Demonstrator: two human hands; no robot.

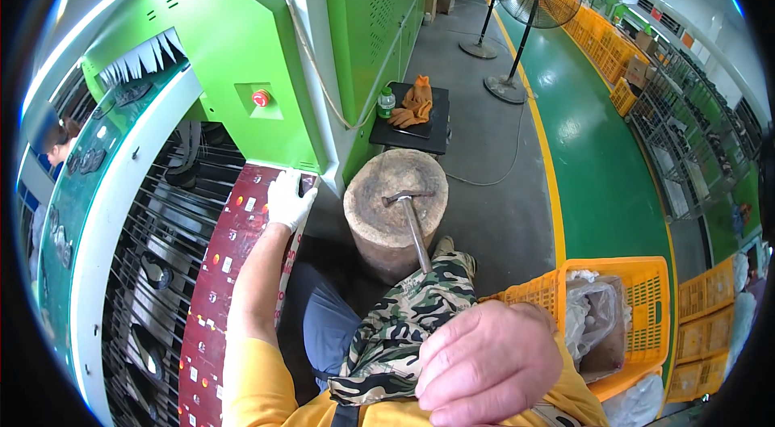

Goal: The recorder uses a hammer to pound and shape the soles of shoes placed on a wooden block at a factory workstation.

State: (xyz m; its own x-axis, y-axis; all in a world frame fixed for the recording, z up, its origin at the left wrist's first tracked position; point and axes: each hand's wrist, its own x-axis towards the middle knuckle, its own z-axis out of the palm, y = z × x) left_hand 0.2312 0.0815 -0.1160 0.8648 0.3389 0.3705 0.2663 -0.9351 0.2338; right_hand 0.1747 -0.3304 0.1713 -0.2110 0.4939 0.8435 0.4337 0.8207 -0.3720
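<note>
White-gloved left hand (289,199) on red panel (222,265) (edge)

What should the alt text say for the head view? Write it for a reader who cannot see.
A person's white-gloved left hand rests on the dark red control panel strip beside a green machine, while the bare right hand lies closed near an orange plastic crate. A metal hammer lies on a round wooden stump ahead.

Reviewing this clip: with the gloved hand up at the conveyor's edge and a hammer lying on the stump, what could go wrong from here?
The gloved left hand rests on the red edge strip beside the moving-rack conveyor; fingers could get caught. The hammer lies loose on the stump, its handle overhanging toward the knee; a bump might knock it off.
</note>
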